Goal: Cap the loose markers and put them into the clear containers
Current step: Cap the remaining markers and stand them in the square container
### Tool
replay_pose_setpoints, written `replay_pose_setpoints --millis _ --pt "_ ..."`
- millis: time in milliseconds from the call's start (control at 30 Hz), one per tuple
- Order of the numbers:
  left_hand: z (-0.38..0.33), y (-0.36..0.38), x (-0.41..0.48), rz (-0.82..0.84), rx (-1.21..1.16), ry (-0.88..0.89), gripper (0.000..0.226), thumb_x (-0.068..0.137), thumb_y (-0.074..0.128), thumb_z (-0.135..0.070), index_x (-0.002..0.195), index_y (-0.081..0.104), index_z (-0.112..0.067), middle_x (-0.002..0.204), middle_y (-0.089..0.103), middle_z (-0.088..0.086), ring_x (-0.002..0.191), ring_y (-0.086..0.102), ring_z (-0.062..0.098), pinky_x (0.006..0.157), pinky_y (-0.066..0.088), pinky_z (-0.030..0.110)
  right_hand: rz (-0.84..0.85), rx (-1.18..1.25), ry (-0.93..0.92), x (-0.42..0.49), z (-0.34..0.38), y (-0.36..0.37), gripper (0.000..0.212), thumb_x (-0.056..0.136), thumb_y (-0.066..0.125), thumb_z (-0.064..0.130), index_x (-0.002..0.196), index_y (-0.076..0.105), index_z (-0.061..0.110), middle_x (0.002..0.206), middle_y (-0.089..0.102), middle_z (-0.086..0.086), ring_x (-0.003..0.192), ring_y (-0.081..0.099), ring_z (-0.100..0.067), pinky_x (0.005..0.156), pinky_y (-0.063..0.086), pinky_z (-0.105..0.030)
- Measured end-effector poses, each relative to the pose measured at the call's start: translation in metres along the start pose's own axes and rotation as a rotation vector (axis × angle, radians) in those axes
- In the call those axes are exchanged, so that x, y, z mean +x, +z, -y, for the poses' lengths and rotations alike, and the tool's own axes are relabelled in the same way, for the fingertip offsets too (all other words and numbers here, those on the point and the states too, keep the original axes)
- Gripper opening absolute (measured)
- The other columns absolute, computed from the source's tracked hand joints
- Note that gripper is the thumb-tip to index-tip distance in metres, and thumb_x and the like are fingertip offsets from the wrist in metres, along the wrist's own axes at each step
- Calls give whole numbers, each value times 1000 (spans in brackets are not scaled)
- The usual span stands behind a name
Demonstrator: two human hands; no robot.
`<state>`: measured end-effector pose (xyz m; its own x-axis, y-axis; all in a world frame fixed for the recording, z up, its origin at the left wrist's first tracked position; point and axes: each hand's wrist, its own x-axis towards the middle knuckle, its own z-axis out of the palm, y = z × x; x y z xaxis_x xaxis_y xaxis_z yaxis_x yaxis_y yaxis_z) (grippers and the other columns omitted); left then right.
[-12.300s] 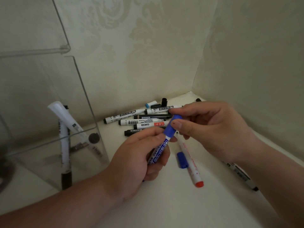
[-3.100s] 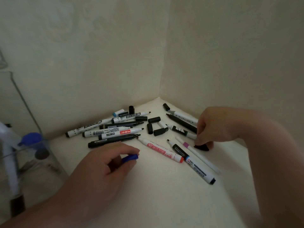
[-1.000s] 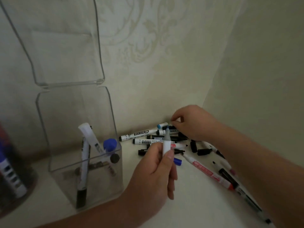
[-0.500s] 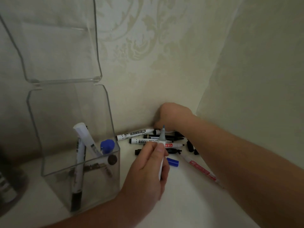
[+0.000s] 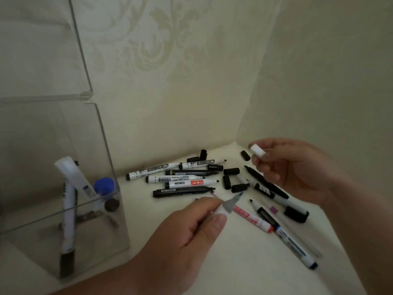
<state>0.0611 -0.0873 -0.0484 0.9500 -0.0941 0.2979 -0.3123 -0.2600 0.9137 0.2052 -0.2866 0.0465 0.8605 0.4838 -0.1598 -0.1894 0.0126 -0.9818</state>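
Now the right hand point(image 5: 297, 169) has come up from the surface's point(image 5: 234, 265) back corner pinching a white cap point(image 5: 257, 151); the left hand point(image 5: 187, 233) grips the bare-tipped marker point(image 5: 230, 203) nearby, so capping looks next.

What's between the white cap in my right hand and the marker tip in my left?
Head view: loose black caps and an uncapped black marker.

Cream shelf point(image 5: 223, 262): markers point(image 5: 182, 192), caps point(image 5: 231, 171), container point(image 5: 63, 231).
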Motion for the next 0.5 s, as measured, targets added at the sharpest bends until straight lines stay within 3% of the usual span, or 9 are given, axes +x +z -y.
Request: replay_pose_setpoints --millis 67,133,200,300,500 --pt "-3 0 0 -16 102 23 37 93 42 -62 118 61 -41 66 49 2 60 48 19 59 40 31 -31 43 15 -15 -13 -10 25 76 53 -8 95 68 -3 75 56 -16 53 45 -15 36 33 -19" --pt "-5 1 1 -56 167 36 35 93 44 -62 121 60 -47 67 56 -9 61 53 7 59 40 19 -6 -52 41 -25 -19 -16 27 83 51 -11 98 72 -2 74 55 -16 53 40 -15 37 28 -20" --pt "-5 0 1 -67 263 32 35 94 47 -61 125 57 -51 84 66 -26 78 63 -4 68 44 10 66 -150 73 -30 -21 -20 26 79 63 -5 101 75 1 71 49 -11 53 37 -15 41 22 -23" --pt "-1 -3 1 -81 428 55 41 93 46 -63 130 56 -49 116 66 -32 107 63 -8 86 47 17 189 -164 123 -29 -21 -18 31 77 64 11 105 75 2 68 36 -5 57 28 -16 43 17 -24" --pt "3 -5 4 -141 559 93 26 95 49 -53 117 59 -45 100 59 -25 88 62 5 72 48 24 297 -136 192 -22 -32 -17 34 84 63 19 114 71 4 73 35 -8 56 23 -15 40 22 -20"
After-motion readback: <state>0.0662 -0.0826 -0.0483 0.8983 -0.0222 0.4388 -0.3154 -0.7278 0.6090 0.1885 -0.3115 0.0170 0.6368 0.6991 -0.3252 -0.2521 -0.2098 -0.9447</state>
